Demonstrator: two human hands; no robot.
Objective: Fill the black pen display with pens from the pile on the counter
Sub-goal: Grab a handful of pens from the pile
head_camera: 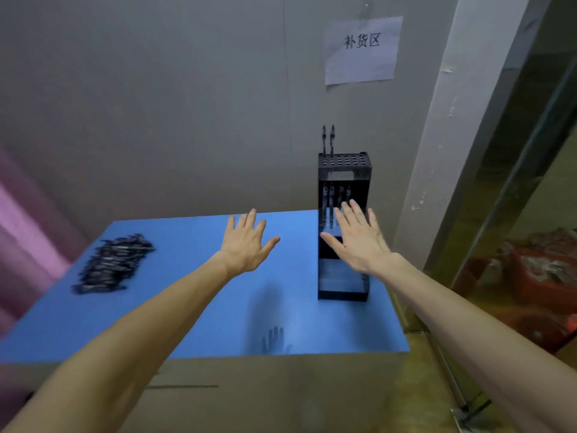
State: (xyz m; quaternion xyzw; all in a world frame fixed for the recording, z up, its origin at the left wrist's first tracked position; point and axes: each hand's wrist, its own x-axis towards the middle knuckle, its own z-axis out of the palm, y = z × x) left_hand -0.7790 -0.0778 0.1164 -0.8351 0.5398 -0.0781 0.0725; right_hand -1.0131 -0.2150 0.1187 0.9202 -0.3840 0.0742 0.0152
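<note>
On the blue bench [203, 307]: black pen display [343, 170] stands upright at the right, near the wall; two pens [328, 140] stick up from its top holes, a few more show behind its front. Pile of pens [114, 264] lies at the left, well apart from the display. Left hand [246, 242] and right hand [359, 242] both raised over the bench, fingers spread flat, holding nothing. Judged: filling barely begun, no pen in hand. Next move: reach left to the pile and pinch a single pen
</note>
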